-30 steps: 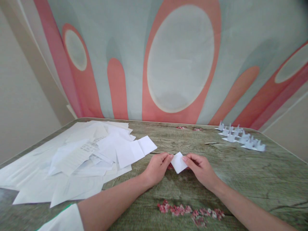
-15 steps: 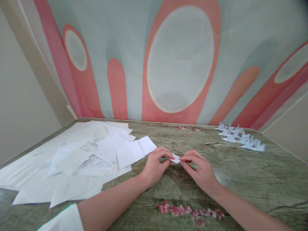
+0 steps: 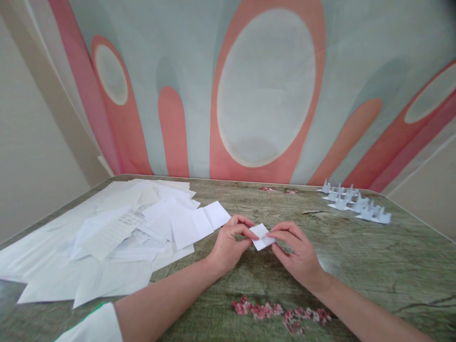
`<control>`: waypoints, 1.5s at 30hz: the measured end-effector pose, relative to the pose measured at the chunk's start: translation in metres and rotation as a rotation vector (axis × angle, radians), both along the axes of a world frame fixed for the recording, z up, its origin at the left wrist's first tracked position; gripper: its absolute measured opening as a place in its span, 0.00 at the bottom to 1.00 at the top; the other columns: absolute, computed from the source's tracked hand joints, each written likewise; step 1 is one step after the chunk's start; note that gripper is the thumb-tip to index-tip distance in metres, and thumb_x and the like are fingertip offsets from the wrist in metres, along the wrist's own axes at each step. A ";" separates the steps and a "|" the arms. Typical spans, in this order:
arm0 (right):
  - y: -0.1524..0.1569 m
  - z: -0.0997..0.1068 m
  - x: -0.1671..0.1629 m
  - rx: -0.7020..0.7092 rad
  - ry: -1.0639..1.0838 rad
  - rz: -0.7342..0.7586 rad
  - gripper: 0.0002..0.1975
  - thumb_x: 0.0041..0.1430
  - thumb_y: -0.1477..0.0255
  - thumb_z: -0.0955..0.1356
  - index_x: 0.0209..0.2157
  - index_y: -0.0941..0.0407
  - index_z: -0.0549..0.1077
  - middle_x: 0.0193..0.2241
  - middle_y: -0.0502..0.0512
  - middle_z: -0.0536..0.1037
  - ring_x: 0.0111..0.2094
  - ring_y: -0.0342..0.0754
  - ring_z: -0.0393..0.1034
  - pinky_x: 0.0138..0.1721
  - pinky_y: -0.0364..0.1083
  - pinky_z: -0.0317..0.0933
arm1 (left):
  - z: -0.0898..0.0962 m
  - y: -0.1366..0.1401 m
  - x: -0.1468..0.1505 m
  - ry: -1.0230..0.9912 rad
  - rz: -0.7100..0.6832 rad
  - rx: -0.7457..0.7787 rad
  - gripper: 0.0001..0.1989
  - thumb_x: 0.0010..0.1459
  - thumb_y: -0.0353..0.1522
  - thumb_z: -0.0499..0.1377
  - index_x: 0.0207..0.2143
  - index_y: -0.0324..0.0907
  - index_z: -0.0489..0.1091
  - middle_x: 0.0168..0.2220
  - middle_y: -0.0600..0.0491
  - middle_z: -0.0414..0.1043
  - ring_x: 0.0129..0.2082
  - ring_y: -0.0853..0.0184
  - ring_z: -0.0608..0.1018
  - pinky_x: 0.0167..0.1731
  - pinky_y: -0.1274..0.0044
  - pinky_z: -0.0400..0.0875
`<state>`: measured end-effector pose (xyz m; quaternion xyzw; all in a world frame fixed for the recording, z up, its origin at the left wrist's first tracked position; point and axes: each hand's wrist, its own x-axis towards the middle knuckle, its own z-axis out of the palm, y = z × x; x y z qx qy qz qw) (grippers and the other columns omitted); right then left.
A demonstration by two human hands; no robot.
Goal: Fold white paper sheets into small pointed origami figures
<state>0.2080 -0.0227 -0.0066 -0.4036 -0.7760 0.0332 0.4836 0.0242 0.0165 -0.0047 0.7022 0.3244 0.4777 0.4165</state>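
Tilted since half a second ago, a folded white paper [image 3: 261, 243] is held over the table [image 3: 374, 270]. Loose sheets [image 3: 121, 228] are heaped at left. By the left hand [image 3: 229, 243] and right hand [image 3: 297, 252], its opposite corners are pinched between fingertips. Small folded figures [image 3: 360, 204] are grouped at right.

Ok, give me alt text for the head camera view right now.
Left hand and right hand pinch a small folded paper above a wood-grain tabletop. White sheets lie heaped at left; folded paper figures stand far right.
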 end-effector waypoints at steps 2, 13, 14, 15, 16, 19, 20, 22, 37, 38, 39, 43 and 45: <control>0.001 -0.001 0.002 -0.022 -0.002 -0.006 0.14 0.50 0.83 0.64 0.37 0.54 0.71 0.35 0.54 0.68 0.36 0.47 0.65 0.38 0.47 0.62 | -0.001 0.000 0.000 -0.004 -0.015 -0.002 0.10 0.45 0.19 0.59 0.23 0.42 0.74 0.36 0.53 0.65 0.40 0.69 0.70 0.43 0.76 0.63; 0.003 -0.004 0.005 -0.067 -0.029 -0.021 0.13 0.52 0.80 0.64 0.38 0.53 0.72 0.33 0.54 0.69 0.34 0.47 0.65 0.35 0.46 0.62 | 0.000 -0.001 0.000 -0.030 -0.062 -0.041 0.07 0.46 0.22 0.61 0.23 0.41 0.74 0.36 0.52 0.66 0.39 0.68 0.70 0.43 0.74 0.64; 0.003 -0.004 0.005 -0.064 -0.032 -0.021 0.13 0.52 0.80 0.64 0.38 0.53 0.72 0.33 0.54 0.69 0.34 0.47 0.65 0.35 0.46 0.62 | 0.000 -0.001 0.001 -0.029 -0.064 -0.042 0.07 0.47 0.22 0.61 0.23 0.41 0.74 0.37 0.52 0.66 0.39 0.68 0.70 0.43 0.74 0.64; 0.003 -0.004 0.005 -0.058 -0.035 -0.021 0.13 0.52 0.80 0.64 0.38 0.52 0.72 0.33 0.54 0.69 0.34 0.47 0.65 0.35 0.46 0.62 | 0.000 -0.001 0.001 -0.027 -0.065 -0.042 0.07 0.47 0.22 0.61 0.23 0.41 0.74 0.37 0.52 0.66 0.39 0.68 0.70 0.42 0.75 0.64; 0.003 -0.004 0.005 -0.053 -0.037 -0.022 0.13 0.52 0.81 0.64 0.38 0.52 0.73 0.32 0.53 0.68 0.34 0.47 0.65 0.34 0.46 0.62 | 0.000 -0.001 0.001 -0.023 -0.065 -0.042 0.07 0.47 0.22 0.60 0.23 0.41 0.74 0.37 0.52 0.66 0.39 0.68 0.70 0.42 0.75 0.65; 0.004 -0.006 0.006 -0.038 -0.042 -0.022 0.13 0.52 0.81 0.64 0.37 0.52 0.73 0.32 0.53 0.68 0.33 0.46 0.65 0.33 0.46 0.62 | -0.001 -0.001 0.000 -0.008 -0.063 -0.036 0.07 0.47 0.22 0.60 0.23 0.41 0.74 0.37 0.52 0.66 0.40 0.68 0.70 0.41 0.75 0.65; 0.004 -0.006 0.006 -0.035 -0.042 -0.023 0.13 0.52 0.81 0.64 0.37 0.52 0.73 0.31 0.53 0.67 0.33 0.46 0.65 0.33 0.45 0.62 | -0.001 -0.001 0.000 -0.005 -0.060 -0.034 0.07 0.47 0.21 0.60 0.23 0.41 0.74 0.37 0.52 0.66 0.40 0.68 0.70 0.41 0.75 0.64; 0.003 -0.006 0.006 -0.037 -0.043 -0.024 0.13 0.52 0.81 0.65 0.37 0.52 0.74 0.31 0.53 0.67 0.32 0.46 0.65 0.33 0.45 0.62 | -0.001 -0.001 0.000 -0.004 -0.060 -0.036 0.08 0.47 0.21 0.59 0.23 0.41 0.74 0.37 0.52 0.66 0.39 0.68 0.70 0.41 0.76 0.64; 0.002 -0.005 0.005 -0.030 -0.041 -0.036 0.12 0.52 0.80 0.64 0.36 0.52 0.74 0.31 0.53 0.68 0.33 0.46 0.66 0.32 0.45 0.62 | 0.001 -0.001 0.001 -0.005 -0.059 -0.070 0.09 0.47 0.20 0.57 0.23 0.40 0.73 0.37 0.52 0.67 0.38 0.68 0.71 0.37 0.78 0.66; 0.002 -0.005 0.005 -0.032 -0.039 -0.033 0.13 0.52 0.80 0.64 0.36 0.52 0.74 0.31 0.53 0.68 0.33 0.46 0.66 0.32 0.45 0.63 | 0.001 -0.001 0.001 -0.003 -0.060 -0.072 0.09 0.47 0.20 0.57 0.23 0.40 0.73 0.37 0.52 0.67 0.38 0.68 0.71 0.37 0.78 0.66; 0.003 -0.005 0.005 -0.037 -0.033 -0.030 0.13 0.51 0.80 0.64 0.37 0.52 0.73 0.32 0.53 0.68 0.32 0.46 0.66 0.33 0.45 0.63 | 0.001 -0.001 0.001 0.000 -0.060 -0.074 0.09 0.47 0.20 0.57 0.23 0.40 0.73 0.36 0.52 0.67 0.38 0.68 0.71 0.36 0.78 0.66; 0.003 -0.005 0.005 -0.069 0.012 -0.032 0.14 0.51 0.79 0.65 0.40 0.53 0.70 0.33 0.54 0.70 0.31 0.46 0.66 0.33 0.46 0.64 | 0.000 -0.001 0.001 0.016 -0.047 -0.082 0.09 0.46 0.19 0.57 0.23 0.40 0.73 0.36 0.52 0.67 0.37 0.69 0.71 0.35 0.79 0.66; 0.003 -0.005 0.006 -0.067 0.010 -0.037 0.12 0.51 0.79 0.65 0.38 0.53 0.71 0.32 0.53 0.69 0.31 0.46 0.66 0.33 0.46 0.63 | 0.000 0.000 0.001 0.021 -0.044 -0.087 0.09 0.46 0.20 0.57 0.23 0.40 0.73 0.36 0.52 0.67 0.36 0.69 0.71 0.34 0.79 0.66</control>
